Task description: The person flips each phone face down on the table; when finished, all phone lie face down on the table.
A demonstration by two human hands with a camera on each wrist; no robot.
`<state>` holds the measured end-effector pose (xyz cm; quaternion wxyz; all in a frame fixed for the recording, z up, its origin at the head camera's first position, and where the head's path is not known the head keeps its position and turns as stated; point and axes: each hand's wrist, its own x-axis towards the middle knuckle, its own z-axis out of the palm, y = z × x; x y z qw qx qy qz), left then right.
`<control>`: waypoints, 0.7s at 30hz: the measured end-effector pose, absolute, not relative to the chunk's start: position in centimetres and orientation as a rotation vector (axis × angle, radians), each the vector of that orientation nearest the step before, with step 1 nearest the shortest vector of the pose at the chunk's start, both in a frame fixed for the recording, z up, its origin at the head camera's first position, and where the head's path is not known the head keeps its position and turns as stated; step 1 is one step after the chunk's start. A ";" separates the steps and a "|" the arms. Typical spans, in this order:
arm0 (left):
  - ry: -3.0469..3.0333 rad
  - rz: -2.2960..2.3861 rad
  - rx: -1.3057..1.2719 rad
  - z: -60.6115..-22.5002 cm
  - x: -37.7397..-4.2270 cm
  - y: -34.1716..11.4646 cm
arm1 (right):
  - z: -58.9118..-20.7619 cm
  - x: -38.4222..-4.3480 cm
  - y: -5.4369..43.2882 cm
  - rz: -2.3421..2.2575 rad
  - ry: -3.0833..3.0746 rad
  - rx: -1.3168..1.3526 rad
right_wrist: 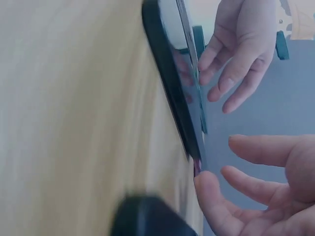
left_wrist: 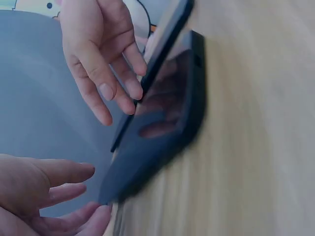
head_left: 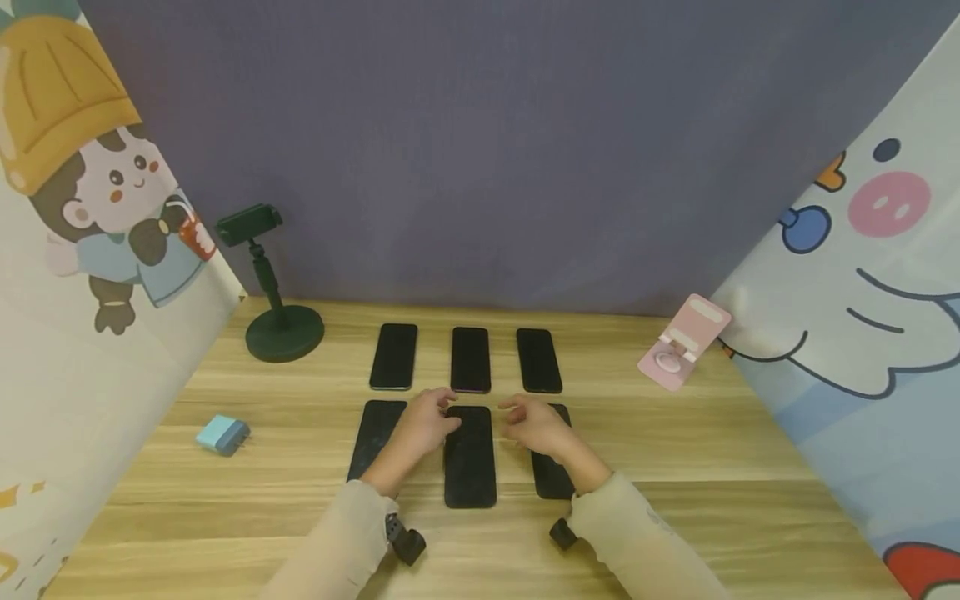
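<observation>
In the head view a black phone (head_left: 470,467) lies flat in the middle of the front row, between my two hands. My left hand (head_left: 426,423) hovers by its upper left corner, fingers loosely bent and holding nothing. On the other side my right hand (head_left: 542,427) is just as loose, with nothing in its fingers. The left forearm partly covers the front left phone (head_left: 371,437), and the right hand and wrist overlap the front right phone (head_left: 551,479). Both wrist views show the left hand (right_wrist: 243,54) and right hand (left_wrist: 98,54) facing each other with fingers spread apart.
Three more phones form a back row: left (head_left: 394,357), middle (head_left: 470,360) and right (head_left: 538,360). A dark phone stand (head_left: 285,333) is at the back left, a blue charger plug (head_left: 222,435) at left, a pink folding stand (head_left: 686,342) at the back right. Walls border the wooden table.
</observation>
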<state>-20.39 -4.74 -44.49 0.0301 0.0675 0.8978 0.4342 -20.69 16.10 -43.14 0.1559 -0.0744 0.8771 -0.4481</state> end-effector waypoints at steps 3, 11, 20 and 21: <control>2.731 1.338 0.196 -45.1 -20.3 -5.8 | -43.5 -20.7 15.0 -1.266 2.501 -0.212; 2.758 1.330 0.208 -46.1 -20.6 -5.9 | -44.3 -21.1 13.0 -1.359 2.451 -0.097; 2.760 1.297 0.176 -46.2 -21.2 -5.5 | -44.8 -21.5 13.0 -1.415 2.413 -0.033; 2.762 1.297 0.172 -46.2 -21.2 -5.4 | -44.8 -21.6 13.1 -1.433 2.394 -0.034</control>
